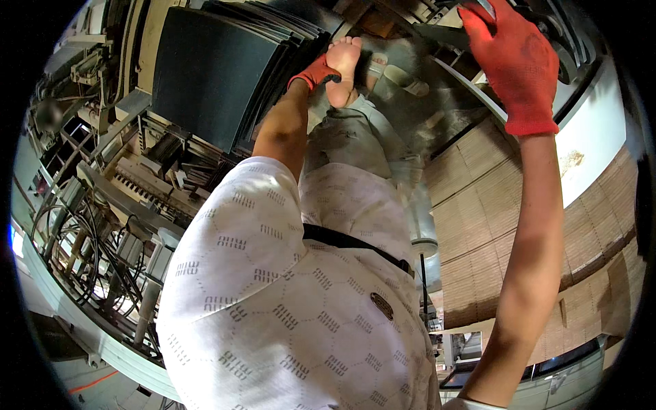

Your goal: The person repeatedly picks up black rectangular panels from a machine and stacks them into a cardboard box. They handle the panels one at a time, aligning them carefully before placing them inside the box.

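My left hand (pixel 314 73), in a red knit glove, lies against a bare foot (pixel 342 63) whose sole faces up. Its thumb curls over the edge of the foot; the other fingers are mostly hidden. Close to its left stands a stack of dark flat sheets (pixel 212 78). My right hand (pixel 517 65), also gloved in red, is raised at the upper right. Its fingers pinch a thin, shiny grey metal piece (pixel 486 6), cut off by the top of the picture, so its kind does not show.
Machinery with cables (pixel 102 253) fills the left side. Layered brown cardboard (pixel 478 225) lies on the right, beside a white panel (pixel 593 137). A pale slipper (pixel 406 80) is on the dark floor beyond the foot. Dark curved machine parts stand near my right hand.
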The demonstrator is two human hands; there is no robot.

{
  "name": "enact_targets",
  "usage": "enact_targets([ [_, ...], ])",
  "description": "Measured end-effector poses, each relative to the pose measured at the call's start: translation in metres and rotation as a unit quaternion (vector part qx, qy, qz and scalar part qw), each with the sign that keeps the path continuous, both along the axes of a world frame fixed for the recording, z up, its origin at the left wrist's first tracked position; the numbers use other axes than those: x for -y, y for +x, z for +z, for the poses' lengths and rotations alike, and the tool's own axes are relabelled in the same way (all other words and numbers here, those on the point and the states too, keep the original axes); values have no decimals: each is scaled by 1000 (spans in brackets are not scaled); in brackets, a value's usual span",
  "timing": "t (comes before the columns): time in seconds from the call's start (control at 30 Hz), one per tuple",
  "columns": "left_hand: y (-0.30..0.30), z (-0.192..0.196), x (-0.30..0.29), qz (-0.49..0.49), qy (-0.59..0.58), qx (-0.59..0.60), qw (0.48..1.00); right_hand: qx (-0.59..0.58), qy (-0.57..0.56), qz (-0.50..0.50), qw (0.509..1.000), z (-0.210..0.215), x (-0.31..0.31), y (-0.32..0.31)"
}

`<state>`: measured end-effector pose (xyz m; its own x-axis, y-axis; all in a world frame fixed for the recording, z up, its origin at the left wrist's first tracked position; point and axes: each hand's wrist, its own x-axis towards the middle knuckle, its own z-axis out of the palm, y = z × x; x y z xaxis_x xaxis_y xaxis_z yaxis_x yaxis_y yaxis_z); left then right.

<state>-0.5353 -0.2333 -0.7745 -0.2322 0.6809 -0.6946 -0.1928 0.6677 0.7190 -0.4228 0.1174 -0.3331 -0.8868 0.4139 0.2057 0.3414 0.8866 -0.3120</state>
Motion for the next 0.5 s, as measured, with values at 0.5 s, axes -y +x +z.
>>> enact_targets([
  [0.5, 8, -18, -5, -102, -80, -11, 992, 38, -14, -1, 999, 15, 3, -1],
])
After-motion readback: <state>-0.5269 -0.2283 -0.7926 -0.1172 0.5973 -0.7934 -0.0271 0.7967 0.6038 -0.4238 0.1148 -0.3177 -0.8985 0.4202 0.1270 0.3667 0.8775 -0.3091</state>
